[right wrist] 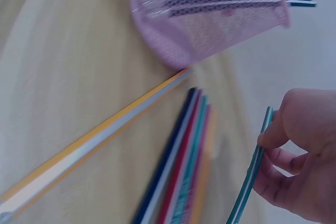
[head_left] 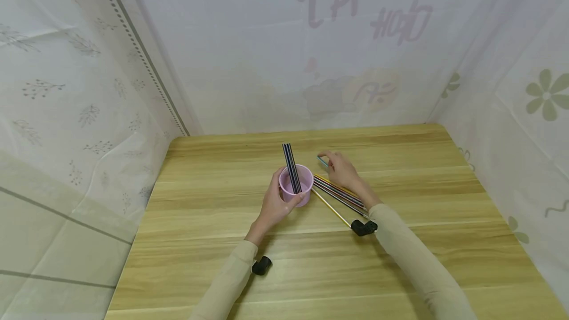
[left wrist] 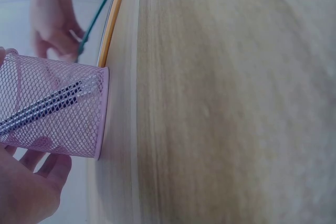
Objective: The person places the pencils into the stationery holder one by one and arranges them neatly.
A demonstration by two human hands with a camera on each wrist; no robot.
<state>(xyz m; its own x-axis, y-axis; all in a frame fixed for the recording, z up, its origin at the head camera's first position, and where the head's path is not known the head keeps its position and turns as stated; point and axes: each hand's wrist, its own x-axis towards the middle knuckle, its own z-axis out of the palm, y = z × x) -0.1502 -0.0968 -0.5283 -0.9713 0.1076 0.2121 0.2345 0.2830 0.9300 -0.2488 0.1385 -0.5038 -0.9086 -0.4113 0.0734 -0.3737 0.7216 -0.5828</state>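
My left hand [head_left: 274, 206] grips a pink mesh pencil cup [head_left: 308, 192] round its side. A few dark striped pencils [head_left: 290, 164] lean inside the cup and stick out over its rim. To the right of it, my right hand [head_left: 343, 169] pinches a green-and-white striped pencil [right wrist: 252, 169] between thumb and fingers, above the table. Under the right wrist lies a bunch of striped pencils [right wrist: 181, 161] in dark blue, red, green and orange. One yellow-orange striped pencil [right wrist: 100, 140] lies apart from them, its far end near the cup's base.
Everything stands on a wood-grain table [head_left: 200, 221] with rounded far corners. Printed cloth [head_left: 275, 63] hangs behind it and on both sides. A black wrist-worn device [head_left: 261, 265] is at the left sleeve, and another black device [head_left: 364, 227] at the right.
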